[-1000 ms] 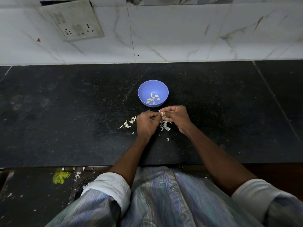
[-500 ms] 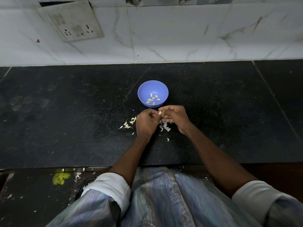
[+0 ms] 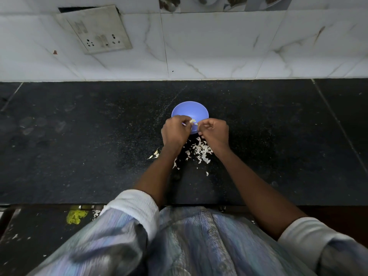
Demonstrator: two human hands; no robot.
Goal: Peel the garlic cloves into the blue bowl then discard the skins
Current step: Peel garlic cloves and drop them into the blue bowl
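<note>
At frame centre, left hand and right hand pinch a garlic clove over the blue bowl; skins still litter the desk, undiscarded.

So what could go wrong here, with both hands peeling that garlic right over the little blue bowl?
1. The left hand and right hand work the garlic clove above the blue bowl, so bits of skin may drop in with the peeled garlic.
2. The loose skins lie scattered on the black counter under the wrists; a forearm could sweep them off the front edge.
3. The bowl looks light, so a knuckle might nudge it.
</note>
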